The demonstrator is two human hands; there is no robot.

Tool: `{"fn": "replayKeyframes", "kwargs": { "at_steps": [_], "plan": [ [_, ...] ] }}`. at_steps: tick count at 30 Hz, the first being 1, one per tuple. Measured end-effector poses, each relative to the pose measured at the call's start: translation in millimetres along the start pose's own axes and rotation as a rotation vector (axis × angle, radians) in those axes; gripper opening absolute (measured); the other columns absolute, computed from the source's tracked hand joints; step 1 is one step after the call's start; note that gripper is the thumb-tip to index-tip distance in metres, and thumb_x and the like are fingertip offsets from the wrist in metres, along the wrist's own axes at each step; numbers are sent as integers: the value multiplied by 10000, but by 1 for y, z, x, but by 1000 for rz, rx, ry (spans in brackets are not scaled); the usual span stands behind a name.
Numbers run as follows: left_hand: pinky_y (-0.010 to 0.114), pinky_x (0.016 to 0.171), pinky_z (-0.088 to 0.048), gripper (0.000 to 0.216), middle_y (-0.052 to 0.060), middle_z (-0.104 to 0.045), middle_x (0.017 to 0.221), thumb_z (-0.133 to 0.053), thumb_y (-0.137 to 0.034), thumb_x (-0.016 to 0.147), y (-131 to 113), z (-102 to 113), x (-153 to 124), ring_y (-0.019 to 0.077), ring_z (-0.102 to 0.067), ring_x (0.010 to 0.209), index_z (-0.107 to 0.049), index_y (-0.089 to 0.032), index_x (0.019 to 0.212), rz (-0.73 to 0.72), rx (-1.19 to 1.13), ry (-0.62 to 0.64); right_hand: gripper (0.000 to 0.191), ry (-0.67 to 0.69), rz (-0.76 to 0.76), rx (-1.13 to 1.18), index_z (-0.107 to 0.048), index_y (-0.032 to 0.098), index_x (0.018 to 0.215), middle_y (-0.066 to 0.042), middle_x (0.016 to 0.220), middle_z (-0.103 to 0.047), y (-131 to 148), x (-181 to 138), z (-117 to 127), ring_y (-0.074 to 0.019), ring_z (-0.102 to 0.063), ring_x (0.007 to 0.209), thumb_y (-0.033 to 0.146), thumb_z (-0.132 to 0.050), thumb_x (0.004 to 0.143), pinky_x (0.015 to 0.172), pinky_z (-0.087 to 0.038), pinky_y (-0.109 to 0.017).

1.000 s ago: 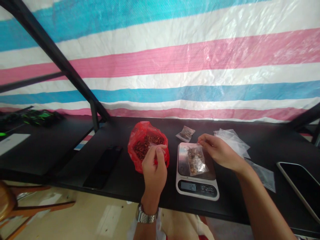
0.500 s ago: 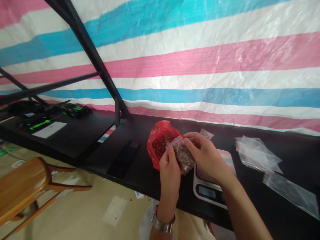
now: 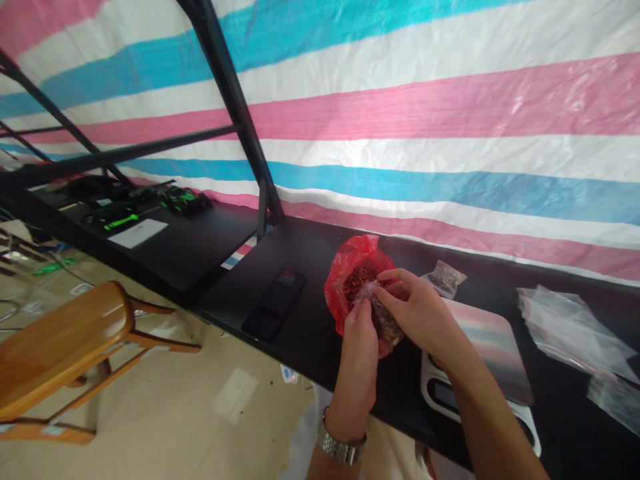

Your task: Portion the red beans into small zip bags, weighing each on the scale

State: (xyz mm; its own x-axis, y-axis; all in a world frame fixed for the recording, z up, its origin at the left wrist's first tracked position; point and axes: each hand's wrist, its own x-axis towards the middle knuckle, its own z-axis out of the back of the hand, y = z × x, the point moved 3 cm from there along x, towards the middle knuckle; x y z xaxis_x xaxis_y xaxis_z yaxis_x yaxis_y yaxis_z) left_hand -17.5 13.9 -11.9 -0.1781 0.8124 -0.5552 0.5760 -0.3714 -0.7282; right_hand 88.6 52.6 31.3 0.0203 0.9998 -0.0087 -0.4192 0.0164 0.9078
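So it's a long black counter (image 3: 305,250) running left to right along the striped tarp. Sitting on it: a red bag (image 3: 344,301) full of reddish-brown bits about mid-counter, with a black phone (image 3: 275,303) lying flat just to its left. A small filled pouch (image 3: 444,277) lies to the right of the red bag, at the far edge. A kitchen scale (image 3: 493,347) sits at the near edge, and a loose pile of empty clear bags (image 3: 570,320) is off to the right. A second black counter (image 3: 200,240) to the left carries a white sheet (image 3: 138,233) and some black-and-green gadgets (image 3: 177,197).

Striped tarp (image 3: 400,127), wooden chair (image 3: 60,340)
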Motion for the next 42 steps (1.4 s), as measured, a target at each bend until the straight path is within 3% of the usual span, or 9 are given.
{"fn": "replayKeyframes", "kwargs": {
  "at_steps": [3,7,12,17,22,28,32,35,42],
  "plan": [
    [191,432,-329,312,-34,-601,652,-738,-423,851,-6,2,-7,91,-498,469,-726,-151,1005,-53,-14,26,242,47,-18,42,-730,224,1062,-44,805,-783,3,-1,0,-214,-719,696,369,-717,870,615,-500,-315],
    [196,424,-307,364,-19,-621,673,-705,-486,847,-9,2,-13,100,-512,478,-725,-152,990,-44,33,25,317,113,-26,66,-730,210,1103,-44,799,-776,6,-4,0,-217,-713,701,420,-744,866,621,-511,-326],
    [201,437,-353,419,27,-722,761,-692,-484,875,-6,1,-10,131,-600,522,-732,-153,1128,-16,17,0,306,92,-13,84,-728,214,1082,-38,805,-767,3,-1,-1,-213,-702,688,402,-746,841,606,-512,-329],
    [192,466,-411,312,27,-738,757,-732,-395,881,-9,-2,-11,119,-628,554,-770,-127,1035,-78,-45,6,280,92,-7,159,-712,217,1052,-25,802,-758,7,-2,-2,-205,-705,710,340,-738,801,636,-521,-322],
    [208,460,-414,389,50,-747,737,-644,-483,982,-10,0,-12,155,-673,570,-777,-121,1037,-100,-2,-15,302,74,-14,176,-695,213,1092,-19,792,-751,10,-5,-3,-202,-701,707,372,-714,836,639,-526,-325],
    [279,558,-528,478,111,-799,946,-645,-546,972,0,6,-3,228,-756,740,-745,-139,1203,-188,64,-62,290,40,83,186,-692,227,1088,-29,859,-775,9,-4,-2,-219,-740,814,299,-718,808,760,-575,-357],
    [331,676,-584,504,141,-804,1079,-647,-603,971,6,14,2,289,-780,946,-751,-173,1212,-330,138,-131,275,42,98,217,-719,225,1090,-47,894,-788,9,-4,0,-230,-744,841,370,-710,856,788,-580,-370],
    [357,729,-599,521,149,-807,1073,-606,-628,993,9,15,5,306,-780,1000,-753,-173,1200,-349,153,-131,220,71,84,203,-734,226,1016,-62,910,-800,6,-4,0,-237,-751,846,397,-695,883,777,-579,-371],
    [393,876,-606,313,141,-816,1085,-668,-483,966,3,20,6,325,-767,1095,-780,-215,1086,-342,265,-133,330,90,29,93,-704,226,1157,-17,846,-775,1,-3,-8,-219,-737,787,301,-709,835,751,-548,-359]
  ]
}}
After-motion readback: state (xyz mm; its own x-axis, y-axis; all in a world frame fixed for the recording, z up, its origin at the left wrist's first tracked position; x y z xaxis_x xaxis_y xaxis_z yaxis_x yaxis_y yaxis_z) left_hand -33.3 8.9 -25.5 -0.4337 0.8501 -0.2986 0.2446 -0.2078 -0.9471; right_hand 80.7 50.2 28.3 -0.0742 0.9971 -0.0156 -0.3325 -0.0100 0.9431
